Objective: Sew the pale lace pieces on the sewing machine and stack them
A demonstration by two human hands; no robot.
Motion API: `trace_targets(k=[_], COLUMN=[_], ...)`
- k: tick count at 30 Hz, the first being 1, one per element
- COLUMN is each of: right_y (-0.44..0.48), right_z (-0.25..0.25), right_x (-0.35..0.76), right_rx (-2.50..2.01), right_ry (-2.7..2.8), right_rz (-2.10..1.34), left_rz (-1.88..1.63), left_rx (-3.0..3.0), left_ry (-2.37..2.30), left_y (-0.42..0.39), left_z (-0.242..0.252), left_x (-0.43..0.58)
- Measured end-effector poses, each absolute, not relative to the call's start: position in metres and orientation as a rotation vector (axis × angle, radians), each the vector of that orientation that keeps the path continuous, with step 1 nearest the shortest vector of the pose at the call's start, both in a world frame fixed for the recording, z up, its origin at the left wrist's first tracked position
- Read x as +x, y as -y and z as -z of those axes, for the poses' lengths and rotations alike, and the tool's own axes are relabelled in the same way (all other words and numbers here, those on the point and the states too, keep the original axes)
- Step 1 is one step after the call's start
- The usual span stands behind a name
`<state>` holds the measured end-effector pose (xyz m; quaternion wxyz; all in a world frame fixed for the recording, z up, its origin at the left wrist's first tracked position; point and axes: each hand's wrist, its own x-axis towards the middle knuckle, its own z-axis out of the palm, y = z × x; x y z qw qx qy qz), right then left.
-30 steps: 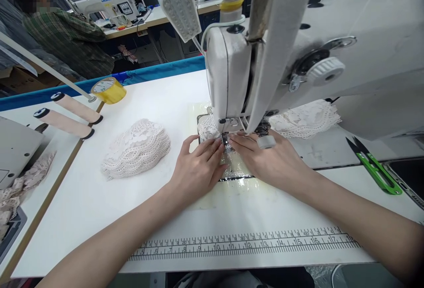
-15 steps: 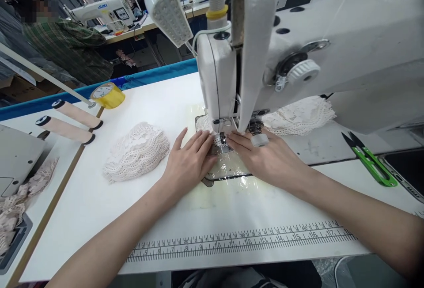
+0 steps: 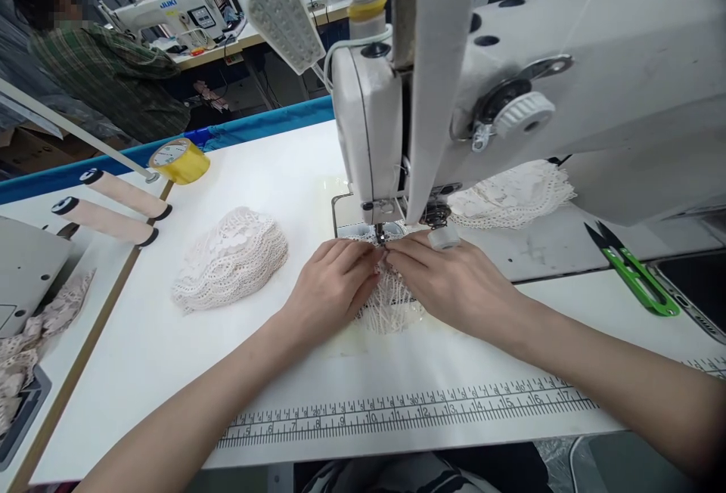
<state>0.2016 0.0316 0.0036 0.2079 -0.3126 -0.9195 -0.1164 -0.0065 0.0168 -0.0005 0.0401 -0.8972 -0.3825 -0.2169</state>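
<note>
The left hand (image 3: 334, 281) and right hand (image 3: 454, 281) meet just before the needle of a white sewing machine (image 3: 371, 130), fingertips on a lace piece (image 3: 389, 315). A lace pile (image 3: 230, 258) lies left of them; green-handled snips (image 3: 643, 277) lie to the right. Beyond, a person in plaid (image 3: 107, 77) faces another sewing machine (image 3: 175, 20).
</note>
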Motion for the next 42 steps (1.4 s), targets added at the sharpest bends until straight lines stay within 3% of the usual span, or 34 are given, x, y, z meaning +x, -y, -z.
trace_targets(k=[12,35,42], right_y=[-0.036,-0.040,-0.037], right_z=[0.000,0.001,-0.012], right_x=[0.204,0.207,0.211], right_rx=[-0.963,-0.954,-0.744], right_ry=[2.583,2.624,2.620], right_rz=[0.448,0.516,0.283], left_rz=[0.468,0.523,0.637], left_rx=[-2.547,-2.512,-2.721], left_ry=[1.150,1.226,0.836], left_y=[-0.003,-0.007,0.003], left_z=[0.004,0.007,-0.006], left_x=[0.004,0.005,-0.002])
